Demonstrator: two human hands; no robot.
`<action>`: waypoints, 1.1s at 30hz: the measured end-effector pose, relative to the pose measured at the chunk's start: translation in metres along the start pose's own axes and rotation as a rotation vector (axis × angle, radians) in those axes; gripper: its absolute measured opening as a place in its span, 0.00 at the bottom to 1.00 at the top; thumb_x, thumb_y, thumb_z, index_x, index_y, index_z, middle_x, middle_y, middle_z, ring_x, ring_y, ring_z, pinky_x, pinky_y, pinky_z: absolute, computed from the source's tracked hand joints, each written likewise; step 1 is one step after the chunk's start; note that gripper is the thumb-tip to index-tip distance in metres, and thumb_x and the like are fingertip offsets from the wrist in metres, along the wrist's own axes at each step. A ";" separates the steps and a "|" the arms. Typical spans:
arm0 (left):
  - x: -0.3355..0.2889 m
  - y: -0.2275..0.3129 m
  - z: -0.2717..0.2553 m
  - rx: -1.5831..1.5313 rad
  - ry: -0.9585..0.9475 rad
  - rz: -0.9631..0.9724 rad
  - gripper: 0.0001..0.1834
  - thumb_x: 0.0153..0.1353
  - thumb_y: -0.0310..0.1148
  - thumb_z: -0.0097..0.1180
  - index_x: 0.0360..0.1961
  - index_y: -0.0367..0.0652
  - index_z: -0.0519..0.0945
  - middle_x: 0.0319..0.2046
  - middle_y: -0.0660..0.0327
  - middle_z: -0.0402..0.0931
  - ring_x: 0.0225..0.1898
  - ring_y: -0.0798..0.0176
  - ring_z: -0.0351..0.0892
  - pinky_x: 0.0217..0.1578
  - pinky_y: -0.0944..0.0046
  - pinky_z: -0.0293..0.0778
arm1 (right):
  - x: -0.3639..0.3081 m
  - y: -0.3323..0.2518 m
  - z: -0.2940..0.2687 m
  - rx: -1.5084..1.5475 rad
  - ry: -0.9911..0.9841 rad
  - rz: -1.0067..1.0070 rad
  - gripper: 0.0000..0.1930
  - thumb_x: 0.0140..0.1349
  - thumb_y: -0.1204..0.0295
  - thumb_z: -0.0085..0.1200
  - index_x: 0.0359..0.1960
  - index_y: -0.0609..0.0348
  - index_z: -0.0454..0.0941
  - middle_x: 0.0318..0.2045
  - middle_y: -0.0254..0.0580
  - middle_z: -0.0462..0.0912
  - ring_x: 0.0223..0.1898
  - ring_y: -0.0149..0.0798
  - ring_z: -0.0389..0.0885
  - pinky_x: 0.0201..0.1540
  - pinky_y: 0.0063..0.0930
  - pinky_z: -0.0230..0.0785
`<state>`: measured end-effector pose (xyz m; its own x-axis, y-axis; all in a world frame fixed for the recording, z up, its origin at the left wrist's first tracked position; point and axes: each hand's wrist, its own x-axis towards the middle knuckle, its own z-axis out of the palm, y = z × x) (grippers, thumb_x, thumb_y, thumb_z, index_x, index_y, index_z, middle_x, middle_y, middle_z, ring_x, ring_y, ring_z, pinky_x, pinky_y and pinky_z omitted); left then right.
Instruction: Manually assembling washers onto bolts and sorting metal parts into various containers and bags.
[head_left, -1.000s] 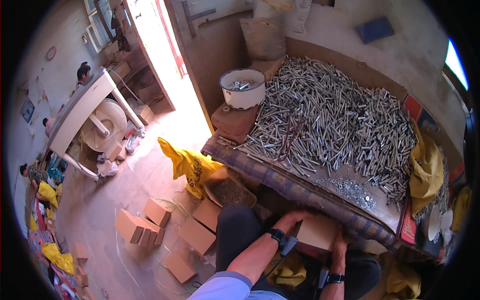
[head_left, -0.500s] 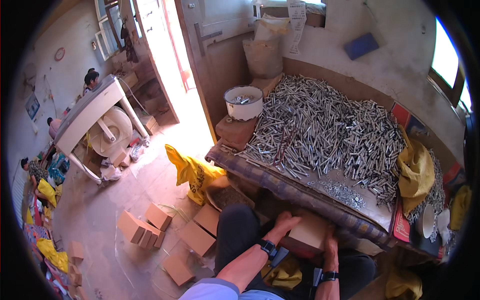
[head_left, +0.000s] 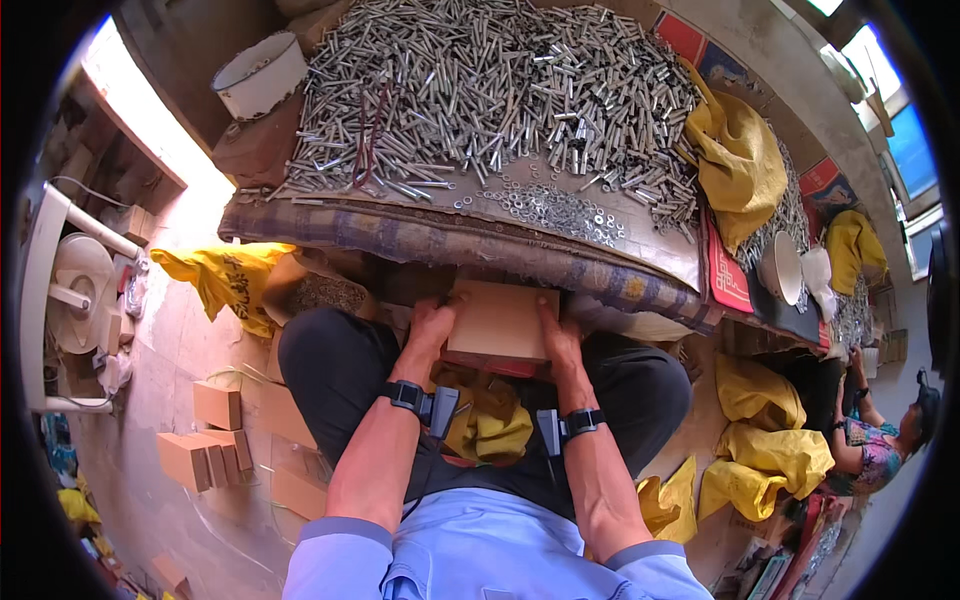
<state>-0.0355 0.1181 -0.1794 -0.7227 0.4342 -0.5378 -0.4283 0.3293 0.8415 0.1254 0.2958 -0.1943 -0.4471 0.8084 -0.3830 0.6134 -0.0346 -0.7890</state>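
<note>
A brown cardboard box [head_left: 503, 318] sits between my knees, just below the padded edge of the work table. My left hand [head_left: 432, 325] grips its left side, and my right hand [head_left: 560, 335] presses on the right side with the thumb near the top. The box's upper face is flat and plain; what is inside cannot be seen. Beyond it, a large heap of metal anchor bolts [head_left: 480, 80] covers the table [head_left: 660, 250]. A patch of loose washers [head_left: 560, 212] lies in front of the heap.
Several closed cardboard boxes [head_left: 217, 405] stand on the floor at left. A yellow sack [head_left: 225, 280] lies beside a container of small metal parts [head_left: 325, 290]. A white pot [head_left: 260, 75] rests at the table's left end. Another person [head_left: 870, 440] sits at far right among yellow sacks [head_left: 770, 455].
My view has swung to the right, bringing the box to the middle and the other person into sight. My left hand has gone from the box's top-left corner to gripping its left side.
</note>
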 end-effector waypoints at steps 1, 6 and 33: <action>0.002 -0.005 -0.005 -0.001 0.004 -0.002 0.27 0.58 0.43 0.65 0.52 0.32 0.80 0.47 0.52 0.82 0.46 0.56 0.81 0.46 0.57 0.76 | -0.005 -0.004 0.004 -0.001 -0.005 0.000 0.50 0.55 0.31 0.51 0.56 0.76 0.75 0.50 0.69 0.80 0.57 0.58 0.78 0.58 0.42 0.68; 0.007 -0.025 -0.018 -0.044 0.093 0.010 0.28 0.57 0.46 0.65 0.50 0.31 0.82 0.45 0.50 0.83 0.44 0.54 0.83 0.44 0.58 0.77 | -0.021 -0.023 0.013 -0.033 -0.041 0.068 0.43 0.59 0.38 0.56 0.57 0.72 0.75 0.51 0.59 0.81 0.53 0.49 0.80 0.54 0.39 0.70; 0.008 -0.003 -0.019 0.196 -0.039 0.119 0.34 0.52 0.62 0.59 0.43 0.39 0.85 0.46 0.41 0.81 0.48 0.39 0.81 0.48 0.53 0.79 | -0.014 0.005 -0.013 0.609 -0.428 0.518 0.35 0.56 0.37 0.58 0.60 0.43 0.74 0.56 0.38 0.76 0.57 0.49 0.71 0.53 0.55 0.63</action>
<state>-0.0509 0.1045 -0.1852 -0.7385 0.5111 -0.4399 -0.2245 0.4288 0.8751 0.1433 0.2920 -0.1863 -0.4897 0.3219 -0.8103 0.4090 -0.7360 -0.5395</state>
